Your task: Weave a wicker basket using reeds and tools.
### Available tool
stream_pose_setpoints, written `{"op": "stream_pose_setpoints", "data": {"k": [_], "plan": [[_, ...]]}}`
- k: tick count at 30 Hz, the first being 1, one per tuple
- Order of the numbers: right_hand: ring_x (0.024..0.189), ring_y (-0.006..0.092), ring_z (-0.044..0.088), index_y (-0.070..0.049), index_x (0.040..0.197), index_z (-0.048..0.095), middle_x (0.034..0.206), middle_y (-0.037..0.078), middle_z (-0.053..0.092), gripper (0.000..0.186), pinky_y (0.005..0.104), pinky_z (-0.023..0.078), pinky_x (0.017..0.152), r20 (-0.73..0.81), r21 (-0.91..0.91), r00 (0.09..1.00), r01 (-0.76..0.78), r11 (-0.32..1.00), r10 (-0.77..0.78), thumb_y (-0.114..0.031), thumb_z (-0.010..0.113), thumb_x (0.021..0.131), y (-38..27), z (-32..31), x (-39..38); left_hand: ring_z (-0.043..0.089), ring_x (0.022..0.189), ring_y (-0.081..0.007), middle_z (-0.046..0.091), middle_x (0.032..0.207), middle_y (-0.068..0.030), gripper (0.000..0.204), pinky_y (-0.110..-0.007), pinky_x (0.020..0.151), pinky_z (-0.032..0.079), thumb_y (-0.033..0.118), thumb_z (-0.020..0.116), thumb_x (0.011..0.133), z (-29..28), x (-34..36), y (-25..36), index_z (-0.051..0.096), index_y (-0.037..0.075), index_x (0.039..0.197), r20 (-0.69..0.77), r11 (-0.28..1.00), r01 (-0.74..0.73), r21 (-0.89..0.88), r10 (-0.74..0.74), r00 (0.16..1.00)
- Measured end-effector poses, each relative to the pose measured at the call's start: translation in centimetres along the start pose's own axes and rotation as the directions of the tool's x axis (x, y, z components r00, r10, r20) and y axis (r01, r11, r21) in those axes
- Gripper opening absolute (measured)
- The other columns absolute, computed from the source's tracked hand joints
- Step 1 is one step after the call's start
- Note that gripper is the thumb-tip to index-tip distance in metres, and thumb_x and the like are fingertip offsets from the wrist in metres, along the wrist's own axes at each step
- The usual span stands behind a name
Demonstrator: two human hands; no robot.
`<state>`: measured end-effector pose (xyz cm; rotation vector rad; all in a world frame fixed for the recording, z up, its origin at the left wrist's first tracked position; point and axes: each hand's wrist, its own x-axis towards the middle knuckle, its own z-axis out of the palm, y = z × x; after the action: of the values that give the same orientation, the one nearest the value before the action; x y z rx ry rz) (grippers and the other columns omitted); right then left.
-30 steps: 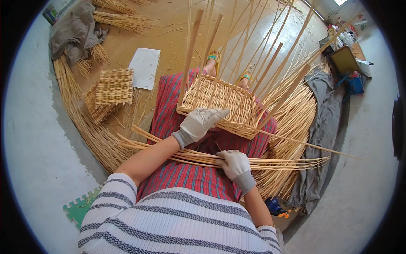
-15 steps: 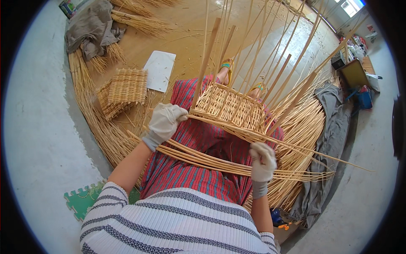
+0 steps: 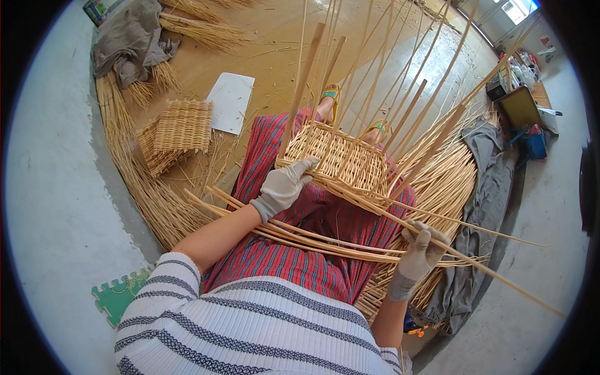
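A partly woven wicker basket (image 3: 344, 156) rests on my knees, its upright wooden posts (image 3: 303, 87) and thin stakes standing up around the base. My left hand (image 3: 284, 189), in a pale glove, is closed on its near edge toward the left corner. Off the basket's near right corner, my gloved right hand (image 3: 420, 255) is closed around a long wicker rod (image 3: 484, 269) that slants down to the right from the near edge. Several loose rods (image 3: 331, 247) lie across my lap beneath both forearms.
Bundled wicker rods (image 3: 444, 200) lie to my right beside a grey cloth (image 3: 489, 181). On the left are two woven wicker panels (image 3: 183, 126), a white board (image 3: 231, 103), more bundles (image 3: 125, 144) and a green foam mat (image 3: 117, 297). A wall (image 3: 50, 187) borders the left side.
My left hand has moved right along the basket's near edge. My right hand has moved right and outward, and the rod now stretches out past it.
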<state>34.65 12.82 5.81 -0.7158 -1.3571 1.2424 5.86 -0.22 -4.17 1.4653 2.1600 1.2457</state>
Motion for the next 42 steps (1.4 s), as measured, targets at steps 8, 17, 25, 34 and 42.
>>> {"op": "stream_pose_setpoints", "data": {"k": [8, 17, 25, 34, 42], "plan": [[0.093, 0.0286, 0.071, -0.007, 0.106, 0.055, 0.099, 0.014, 0.069, 0.016, 0.0341, 0.066, 0.073, -0.151, 0.075, 0.942, -0.291, 0.954, 0.299, -0.017, 0.063, 0.097, 4.8, 0.1, -1.8, 0.07, 0.099, -0.0231, 0.072, 0.108, -0.0102, 0.04, -0.032, 0.082, 0.057, 0.004, 0.069, 0.089, 0.7, 0.2, -0.3, 0.059, 0.01, 0.127, -0.005, 0.999, 0.045, 0.025, -0.045, 0.999], [0.098, 0.0279, 0.07, -0.005, 0.105, 0.05, 0.103, 0.017, 0.068, 0.011, 0.0377, 0.063, 0.082, -0.027, -0.061, 0.929, -0.371, 0.927, 0.37, -0.004, 0.058, 0.098, 6.1, -2.0, -3.4, 0.068, 0.058, -0.019, 0.07, 0.094, -0.011, 0.036, -0.031, 0.047, 0.055, 0.034, 0.062, 0.098, 1.9, 5.7, 5.5, 0.058, 0.008, 0.123, 0.687, 0.728, 0.658, -0.192, -0.379, 0.62], [0.106, 0.0279, 0.067, -0.004, 0.123, 0.054, 0.115, 0.018, 0.064, 0.032, 0.0321, 0.057, 0.084, 0.442, -0.418, 0.894, 0.275, 0.866, -0.07, 0.006, 0.058, 0.093, 4.8, 4.5, 7.1, 0.065, 0.056, -0.0161, 0.068, 0.077, -0.007, 0.019, -0.03, 0.053, 0.054, 0.021, 0.059, 0.1, 5.0, 3.5, 4.1, 0.063, 0.003, 0.1, 0.505, 0.74, 0.585, -0.333, -0.384, 0.773], [0.112, 0.0282, 0.06, -0.013, 0.157, 0.027, 0.139, 0.02, 0.053, 0.063, 0.0375, 0.052, 0.09, 0.082, -0.073, 0.957, 0.285, 0.956, -0.279, -0.022, 0.053, 0.1, 7.7, 15.5, 11.7, 0.068, 0.078, -0.0363, 0.069, 0.081, -0.0208, 0.042, -0.045, 0.071, 0.052, 0.044, 0.058, 0.096, 4.7, 4.5, 5.0, 0.07, 0.004, 0.094, 0.449, 0.71, 0.689, -0.148, -0.572, 0.686], [0.057, 0.0145, 0.04, -0.008, 0.087, 0.047, 0.063, 0.001, 0.038, 0.043, 0.0405, 0.052, 0.07, 0.071, 0.276, 0.979, 0.164, 0.947, -0.191, -0.046, 0.038, 0.106, 8.7, 4.6, 1.6, 0.063, 0.056, -0.0151, 0.067, 0.065, -0.0085, 0.031, -0.032, 0.053, 0.05, 0.033, 0.068, 0.094, 5.9, 4.0, 3.2, 0.07, 0.003, 0.095, 0.343, 0.852, 0.495, -0.171, -0.42, 0.84]]}}
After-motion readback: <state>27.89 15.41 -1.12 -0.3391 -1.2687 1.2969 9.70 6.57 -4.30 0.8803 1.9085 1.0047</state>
